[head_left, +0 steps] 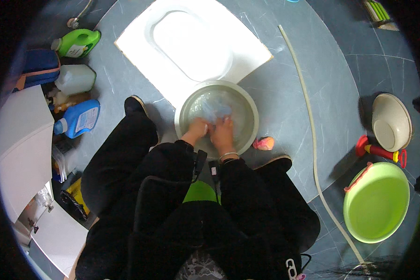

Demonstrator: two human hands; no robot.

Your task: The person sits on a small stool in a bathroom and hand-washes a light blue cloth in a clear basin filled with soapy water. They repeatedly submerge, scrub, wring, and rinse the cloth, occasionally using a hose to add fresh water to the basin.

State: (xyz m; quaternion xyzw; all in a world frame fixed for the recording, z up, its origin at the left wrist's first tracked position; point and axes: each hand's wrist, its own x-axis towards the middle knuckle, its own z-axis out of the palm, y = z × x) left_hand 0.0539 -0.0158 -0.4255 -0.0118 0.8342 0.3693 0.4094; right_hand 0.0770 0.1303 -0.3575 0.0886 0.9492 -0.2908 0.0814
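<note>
Left hand (199,128) and right hand (223,133) together in a basin (254,116)

Curled, they meet at a pale, bluish item (215,108) in the water (192,105); whether they grip it, I cannot tell. The basin stands at the near corner of a white squat toilet (245,51). A pink-orange lump (264,143) lies just right of the basin, a hose (305,93) farther out.

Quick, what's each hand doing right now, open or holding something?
Left hand: in the basin, fingers curled; whether it holds anything cannot be told.
Right hand: beside it, at pale bluish material; its grip cannot be told.
</note>
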